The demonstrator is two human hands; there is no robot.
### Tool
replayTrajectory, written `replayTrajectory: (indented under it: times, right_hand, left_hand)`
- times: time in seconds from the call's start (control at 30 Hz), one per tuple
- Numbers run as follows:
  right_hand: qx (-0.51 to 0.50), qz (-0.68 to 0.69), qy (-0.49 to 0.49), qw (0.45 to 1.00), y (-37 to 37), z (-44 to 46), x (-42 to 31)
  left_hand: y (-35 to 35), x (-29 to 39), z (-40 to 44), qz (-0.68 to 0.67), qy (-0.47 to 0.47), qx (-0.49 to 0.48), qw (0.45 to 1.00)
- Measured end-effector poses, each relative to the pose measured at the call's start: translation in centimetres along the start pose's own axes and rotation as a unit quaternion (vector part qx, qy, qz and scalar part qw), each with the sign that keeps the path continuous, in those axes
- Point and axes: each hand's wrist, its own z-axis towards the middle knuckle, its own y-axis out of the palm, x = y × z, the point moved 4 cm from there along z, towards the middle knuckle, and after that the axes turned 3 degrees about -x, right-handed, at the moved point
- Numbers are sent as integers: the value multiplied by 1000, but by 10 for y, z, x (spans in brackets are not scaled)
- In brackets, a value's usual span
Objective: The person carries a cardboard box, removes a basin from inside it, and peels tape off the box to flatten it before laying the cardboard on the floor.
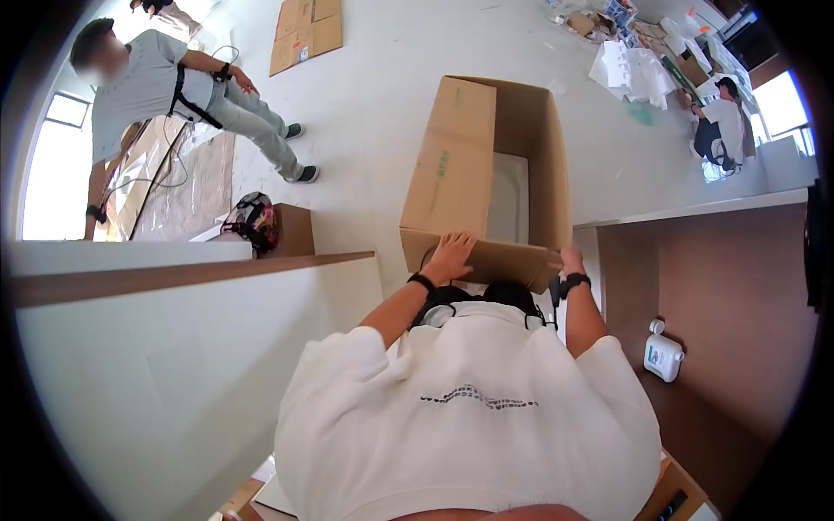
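Observation:
A large cardboard box [447, 161] stands on the floor right in front of me. One long top flap covers its left part, and its right part is uncovered. Inside lies a pale, flat piece with a raised rim [511, 195]; the flap hides the rest of it. My left hand [452, 256] grips the near edge of the box, fingers bent over the top. At the near right corner, my right hand [570, 262] closes around the cardboard edge, its fingertips partly hidden.
A white-topped partition [200, 339] flanks me at left, a brown cabinet [721, 304] with a white bottle [663, 358] at right. One person [165, 87] stands at left; another [723, 126] is far right near packaging waste [630, 69]. Flattened cardboard [307, 33] lies ahead.

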Motion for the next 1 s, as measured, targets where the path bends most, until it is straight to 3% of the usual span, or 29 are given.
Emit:
replayTrajectory:
  times: [0.07,0.13,0.17,0.23,0.27,0.3,0.4,0.53,0.83,0.93,1.0]
  right_hand:
    - [-60,17,-28,998,11,29,-27]
    - [1,-58,1,998,39,18,-72]
    - [-27,-24,-27,999,58,1,-95]
    - [-33,17,-53,998,87,-13,-118]
    - [-40,32,-45,998,100,-9,-125]
    - [-53,37,-38,997,116,-6,-130]
    - [-25,-61,-71,995,144,0,-164]
    - [-1,-224,-103,969,155,22,-205]
    - [-35,-294,-138,945,103,101,-277]
    - [-90,-299,-88,946,72,121,-292]
    - [-67,-264,-45,961,51,123,-292]
  left_hand:
    - [2,-29,35,4,-62,-74,995]
    - [4,-51,63,25,-91,-141,986]
    - [2,-63,72,40,-92,-171,980]
    - [18,-89,73,36,1,-111,993]
    - [59,-119,66,31,54,5,998]
    - [45,-116,71,38,16,-87,995]
    - [27,-123,84,0,-85,-123,989]
    - [13,-121,111,20,-112,-137,984]
    - [27,-97,221,77,-99,-159,979]
    - [31,-86,249,101,-93,-191,972]
    - [39,-79,275,132,-93,-232,959]
